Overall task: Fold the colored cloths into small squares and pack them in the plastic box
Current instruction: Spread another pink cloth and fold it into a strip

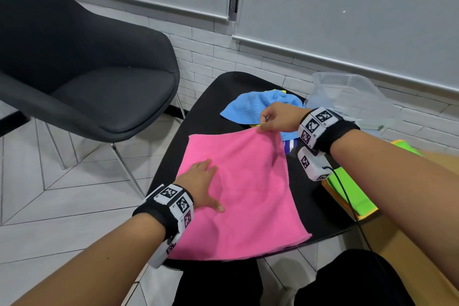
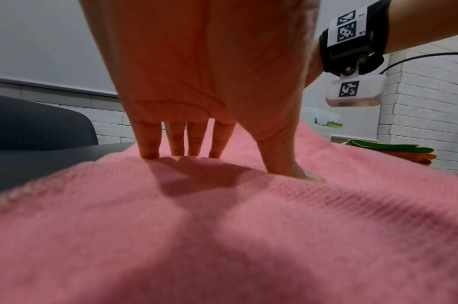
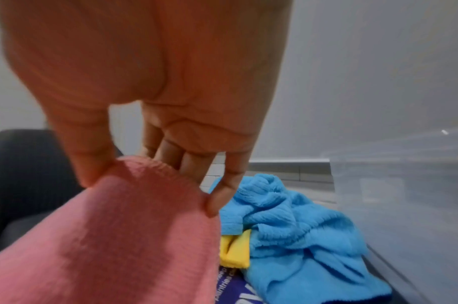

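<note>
A pink cloth [image 1: 248, 194] lies spread over the black table [image 1: 203, 112]. My left hand [image 1: 203, 184] presses flat on its left part, fingers straight and spread [image 2: 186, 144]. My right hand [image 1: 273, 119] pinches the cloth's far right corner between thumb and fingers and lifts it a little [image 3: 144, 176]. Behind it lies a crumpled blue cloth [image 1: 250, 107] with a yellow cloth [image 3: 235, 253] under it. The clear plastic box [image 1: 347, 92] stands at the table's far right.
A stack of folded green and orange cloths [image 1: 347, 194] lies on the wooden surface at right. A purple package [image 1: 289, 145] peeks out beside the pink cloth. A dark armchair [image 1: 87, 62] stands to the left. A white brick wall runs behind the table.
</note>
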### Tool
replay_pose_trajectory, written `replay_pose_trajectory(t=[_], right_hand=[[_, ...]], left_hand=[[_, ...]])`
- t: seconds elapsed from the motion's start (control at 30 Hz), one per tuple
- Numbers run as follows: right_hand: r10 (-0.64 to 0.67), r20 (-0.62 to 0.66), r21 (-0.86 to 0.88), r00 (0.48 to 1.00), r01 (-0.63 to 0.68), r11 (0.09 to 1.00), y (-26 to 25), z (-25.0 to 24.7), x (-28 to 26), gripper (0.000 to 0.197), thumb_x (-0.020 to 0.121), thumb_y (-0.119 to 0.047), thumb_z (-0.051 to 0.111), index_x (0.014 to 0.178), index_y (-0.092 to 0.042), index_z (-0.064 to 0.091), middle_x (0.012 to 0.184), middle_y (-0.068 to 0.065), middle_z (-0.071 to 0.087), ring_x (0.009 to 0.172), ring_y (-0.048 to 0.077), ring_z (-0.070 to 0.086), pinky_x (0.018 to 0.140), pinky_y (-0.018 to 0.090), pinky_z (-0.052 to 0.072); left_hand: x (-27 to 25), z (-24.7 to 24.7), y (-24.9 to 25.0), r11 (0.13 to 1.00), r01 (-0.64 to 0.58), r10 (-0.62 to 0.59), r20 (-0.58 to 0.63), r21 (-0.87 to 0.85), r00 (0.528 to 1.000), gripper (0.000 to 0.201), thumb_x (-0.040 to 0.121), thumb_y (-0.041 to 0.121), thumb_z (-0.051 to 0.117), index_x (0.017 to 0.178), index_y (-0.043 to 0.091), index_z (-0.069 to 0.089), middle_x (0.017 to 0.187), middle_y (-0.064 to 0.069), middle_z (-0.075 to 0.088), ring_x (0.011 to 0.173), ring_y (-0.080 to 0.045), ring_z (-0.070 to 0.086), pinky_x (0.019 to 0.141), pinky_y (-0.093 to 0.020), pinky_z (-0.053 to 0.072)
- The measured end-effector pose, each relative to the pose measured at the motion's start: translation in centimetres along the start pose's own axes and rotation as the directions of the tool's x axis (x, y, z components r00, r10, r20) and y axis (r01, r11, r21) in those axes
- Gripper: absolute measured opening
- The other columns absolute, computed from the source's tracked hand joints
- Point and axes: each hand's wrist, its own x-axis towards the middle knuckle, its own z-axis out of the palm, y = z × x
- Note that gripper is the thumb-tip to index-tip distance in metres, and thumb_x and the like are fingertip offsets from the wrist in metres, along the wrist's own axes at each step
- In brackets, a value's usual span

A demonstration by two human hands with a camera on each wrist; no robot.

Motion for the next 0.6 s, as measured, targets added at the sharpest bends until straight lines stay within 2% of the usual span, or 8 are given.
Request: replay_pose_trajectory(t=[0.07,0.1,0.13,0.2,0.33,0.4,0.5,0.6], right_hand=[[-0.007,-0.118,-0.174,0.993,-0.014,0.985,-0.1,0.8,0.0,0.015,0.088,-0.021,0.063,0.078,-0.012,0.057,0.067,-0.006,0.053,0.063,0.01,0.051,0.064,0.022,0.04],[0.0,-0.171,-0.22,0.985,-0.039,0.975,0.1,1.4,0.1,0.009,0.088,-0.021,0.062,0.087,-0.013,0.058,0.077,-0.005,0.057,0.073,0.015,0.056,0.069,0.027,0.044],[0.024,-0.205,-0.244,0.979,-0.074,0.967,0.4,2.1,0.1,0.012,0.088,-0.021,0.062,0.098,-0.014,0.058,0.09,-0.003,0.057,0.085,0.019,0.058,0.076,0.032,0.047],[0.049,-0.205,-0.276,0.977,-0.106,0.955,0.8,3.6,0.0,0.031,0.087,-0.023,0.062,0.116,-0.016,0.054,0.111,0.003,0.052,0.103,0.024,0.054,0.088,0.04,0.047],[0.036,-0.215,-0.276,0.976,-0.096,0.956,-0.1,7.3,-2.7,0.051,0.087,-0.03,0.059,0.134,-0.018,0.042,0.13,0.007,0.04,0.119,0.028,0.043,0.093,0.045,0.046],[0.061,-0.175,-0.272,0.983,-0.108,0.956,-0.6,9.8,-4.8,0.067,0.086,-0.043,0.06,0.141,-0.018,0.033,0.142,0.01,0.032,0.13,0.031,0.034,0.099,0.047,0.042],[0.16,-0.012,-0.305,0.987,-0.156,0.939,-0.1,13.3,-7.3,0.104,0.075,-0.071,0.057,0.151,-0.019,0.009,0.158,0.014,0.004,0.144,0.038,0.009,0.113,0.052,0.026],[0.187,0.056,-0.324,0.981,-0.159,0.933,1.7,13.4,-7.4,0.115,0.071,-0.078,0.055,0.153,-0.022,-0.003,0.159,0.012,-0.013,0.146,0.038,-0.008,0.118,0.051,0.012]], left_hand=[[0.0,0.0,0.0,1.0,0.004,-0.004,-0.004,-0.005,1.0,0.116,0.066,0.06,0.076,0.152,0.014,0.013,0.161,-0.007,0.002,0.147,-0.022,0.004,0.118,-0.04,0.019],[0.0,0.1,0.0,1.0,0.005,-0.005,-0.003,-0.009,1.0,0.117,0.066,0.059,0.076,0.152,0.014,0.012,0.161,-0.007,0.001,0.147,-0.022,0.004,0.118,-0.04,0.019],[0.0,0.1,0.0,1.0,0.005,-0.005,-0.001,-0.014,1.0,0.117,0.066,0.059,0.076,0.152,0.013,0.012,0.161,-0.007,0.0,0.147,-0.022,0.004,0.119,-0.04,0.018],[0.0,0.2,-0.1,1.0,0.005,-0.005,0.002,-0.021,1.0,0.118,0.066,0.06,0.075,0.153,0.013,0.01,0.161,-0.006,-0.001,0.148,-0.022,0.003,0.119,-0.039,0.017],[0.1,0.2,-0.2,0.999,0.016,-0.016,-0.001,-0.028,1.0,0.118,0.066,0.06,0.075,0.153,0.015,0.01,0.161,-0.004,0.0,0.148,-0.02,0.002,0.118,-0.039,0.018],[0.2,0.1,-0.2,1.0,0.022,-0.022,-0.002,-0.019,1.0,0.119,0.065,0.061,0.075,0.153,0.015,0.01,0.161,-0.004,-0.001,0.148,-0.019,0.003,0.118,-0.039,0.018],[0.4,-0.1,0.0,0.999,0.037,-0.037,-0.001,0.002,0.999,0.122,0.063,0.064,0.075,0.153,0.014,0.009,0.161,-0.005,-0.003,0.148,-0.02,0.002,0.118,-0.039,0.018],[1.2,-0.3,0.6,0.998,0.06,-0.06,0.004,0.015,0.998,0.125,0.062,0.067,0.074,0.152,0.011,0.008,0.161,-0.009,-0.003,0.148,-0.024,0.001,0.119,-0.041,0.017]])
